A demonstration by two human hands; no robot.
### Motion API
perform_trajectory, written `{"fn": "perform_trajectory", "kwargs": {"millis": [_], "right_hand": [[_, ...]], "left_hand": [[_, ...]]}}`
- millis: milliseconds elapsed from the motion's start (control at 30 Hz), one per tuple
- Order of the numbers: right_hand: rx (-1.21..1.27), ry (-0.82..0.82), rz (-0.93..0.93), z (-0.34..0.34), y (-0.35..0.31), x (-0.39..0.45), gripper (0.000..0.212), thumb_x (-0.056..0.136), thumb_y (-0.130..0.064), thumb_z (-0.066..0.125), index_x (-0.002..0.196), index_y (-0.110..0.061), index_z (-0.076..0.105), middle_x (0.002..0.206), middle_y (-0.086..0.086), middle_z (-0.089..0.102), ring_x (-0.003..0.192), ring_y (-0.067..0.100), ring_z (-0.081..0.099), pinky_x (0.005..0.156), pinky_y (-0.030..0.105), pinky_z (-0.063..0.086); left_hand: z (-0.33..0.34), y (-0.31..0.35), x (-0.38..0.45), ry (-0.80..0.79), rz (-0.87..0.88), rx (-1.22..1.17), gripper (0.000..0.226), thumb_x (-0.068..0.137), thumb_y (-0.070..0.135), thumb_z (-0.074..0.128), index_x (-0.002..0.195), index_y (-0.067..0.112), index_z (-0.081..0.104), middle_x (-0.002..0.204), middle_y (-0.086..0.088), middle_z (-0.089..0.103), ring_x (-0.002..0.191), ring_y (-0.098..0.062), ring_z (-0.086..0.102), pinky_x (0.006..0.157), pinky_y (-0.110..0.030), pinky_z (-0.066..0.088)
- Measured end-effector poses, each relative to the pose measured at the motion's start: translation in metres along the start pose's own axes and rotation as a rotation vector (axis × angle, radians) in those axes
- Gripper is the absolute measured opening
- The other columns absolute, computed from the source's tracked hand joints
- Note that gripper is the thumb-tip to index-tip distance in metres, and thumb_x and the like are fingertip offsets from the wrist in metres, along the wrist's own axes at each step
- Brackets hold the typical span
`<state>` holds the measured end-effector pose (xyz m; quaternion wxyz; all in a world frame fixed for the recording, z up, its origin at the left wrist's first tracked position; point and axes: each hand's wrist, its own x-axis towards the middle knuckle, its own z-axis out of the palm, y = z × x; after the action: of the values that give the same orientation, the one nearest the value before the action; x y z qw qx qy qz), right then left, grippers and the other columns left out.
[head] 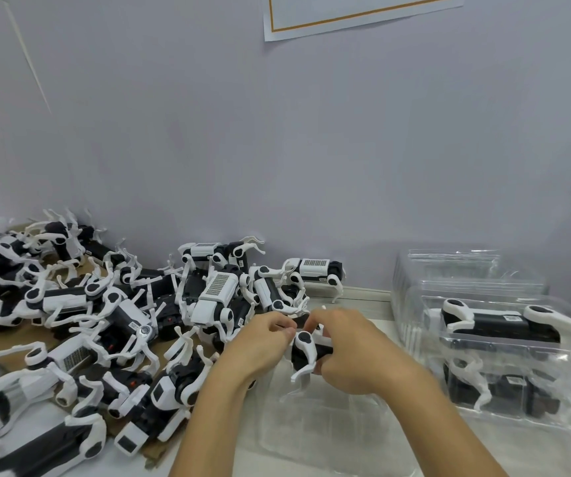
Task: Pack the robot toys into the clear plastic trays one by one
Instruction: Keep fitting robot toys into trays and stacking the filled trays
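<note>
I am looking down at a small black-and-white four-legged robot toy (306,352) that both hands are holding just above an empty clear plastic tray (329,425) near the front of the bench (363,297). The toy's body is black, with a white jointed leg curving down from a round black hip cap; one white foot is pointing down toward the tray. My right hand (349,352) is curling round the toy's body from the right, fingers wrapped over it. My left hand (263,342) is pinching something at the toy's top left end between thumb and fingertips; I cannot tell exactly which part.

To the left, a big loose heap of matching black-and-white robot toys (81,321) is lying tangled on a brown cardboard sheet (160,452), legs sticking out every way, and its nearest toys are crowding right up against my left wrist. One more toy of the same kind (315,273) is standing upright by the pale wall (277,149). On the right, a stack of clear plastic trays already holding packed toys (501,339) is sitting just beside the empty tray, with empty clear trays (466,270) behind it. A white paper with an orange border (356,12) is hanging on the wall.
</note>
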<state>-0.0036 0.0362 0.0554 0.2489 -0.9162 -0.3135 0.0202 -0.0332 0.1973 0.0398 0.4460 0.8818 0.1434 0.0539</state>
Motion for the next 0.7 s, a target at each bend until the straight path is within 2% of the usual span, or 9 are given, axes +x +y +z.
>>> {"fn": "perform_trajectory", "kwargs": {"millis": [100, 233, 400, 467, 533, 567, 700], "right_hand": [[-0.008, -0.003, -0.006, 0.0005, 0.0000, -0.0001, 0.030, 0.080, -0.027, 0.069, 0.108, -0.032, 0.060, 0.111, -0.007, 0.059, 0.099, 0.019, 0.057, 0.084, 0.041, 0.053], [-0.016, -0.007, -0.005, 0.0002, -0.0003, -0.0003, 0.030, 0.081, -0.028, 0.069, 0.110, -0.032, 0.060, 0.111, -0.007, 0.058, 0.100, 0.019, 0.056, 0.084, 0.042, 0.052], [-0.017, -0.003, 0.003, -0.0024, 0.0001, 0.0003, 0.031, 0.081, -0.028, 0.069, 0.110, -0.032, 0.060, 0.112, -0.007, 0.058, 0.100, 0.019, 0.056, 0.084, 0.042, 0.053], [-0.049, -0.021, 0.007, -0.0004, -0.0002, -0.0002, 0.034, 0.081, -0.029, 0.070, 0.113, -0.032, 0.059, 0.116, -0.006, 0.057, 0.104, 0.019, 0.056, 0.087, 0.040, 0.051], [-0.095, -0.047, 0.009, 0.0021, -0.0010, -0.0018, 0.037, 0.082, -0.033, 0.070, 0.116, -0.033, 0.059, 0.120, -0.006, 0.054, 0.111, 0.020, 0.054, 0.090, 0.037, 0.047], [-0.106, -0.053, 0.010, 0.0023, -0.0010, -0.0025, 0.037, 0.082, -0.034, 0.070, 0.117, -0.033, 0.060, 0.121, -0.006, 0.053, 0.112, 0.020, 0.054, 0.090, 0.036, 0.046], [-0.063, -0.039, 0.005, -0.0019, 0.0001, -0.0024, 0.036, 0.082, -0.035, 0.071, 0.117, -0.032, 0.062, 0.116, -0.007, 0.055, 0.107, 0.018, 0.055, 0.089, 0.037, 0.048]], "left_hand": [[0.0035, 0.0003, 0.0004, 0.063, -0.025, -0.031, 0.014, 0.097, 0.022, 0.060, 0.108, 0.022, 0.069, 0.101, 0.004, 0.067, 0.090, -0.007, 0.060, 0.066, -0.017, 0.041], [0.0039, 0.0018, -0.0002, 0.069, -0.038, -0.045, 0.014, 0.097, 0.021, 0.061, 0.108, 0.023, 0.070, 0.098, 0.009, 0.066, 0.088, -0.001, 0.059, 0.065, -0.015, 0.040], [0.0017, 0.0004, -0.0011, 0.043, -0.059, -0.103, 0.019, 0.097, 0.021, 0.061, 0.114, 0.022, 0.069, 0.101, 0.007, 0.067, 0.096, -0.008, 0.061, 0.081, -0.024, 0.045], [0.0049, -0.0008, -0.0008, 0.048, -0.055, -0.096, 0.020, 0.095, 0.018, 0.063, 0.114, 0.023, 0.067, 0.099, 0.008, 0.065, 0.091, -0.004, 0.060, 0.073, -0.016, 0.044], [0.0091, -0.0012, -0.0017, 0.057, -0.038, -0.063, 0.022, 0.091, 0.012, 0.065, 0.109, 0.025, 0.065, 0.097, 0.009, 0.063, 0.082, 0.000, 0.057, 0.058, -0.007, 0.039], [0.0104, -0.0013, -0.0021, 0.060, -0.030, -0.055, 0.023, 0.089, 0.011, 0.066, 0.107, 0.025, 0.064, 0.096, 0.010, 0.062, 0.080, 0.003, 0.055, 0.055, -0.007, 0.038], [0.0077, -0.0030, -0.0004, 0.042, -0.028, -0.069, 0.022, 0.093, 0.017, 0.066, 0.109, 0.030, 0.063, 0.107, 0.008, 0.063, 0.086, 0.006, 0.054, 0.064, -0.008, 0.035]]}}
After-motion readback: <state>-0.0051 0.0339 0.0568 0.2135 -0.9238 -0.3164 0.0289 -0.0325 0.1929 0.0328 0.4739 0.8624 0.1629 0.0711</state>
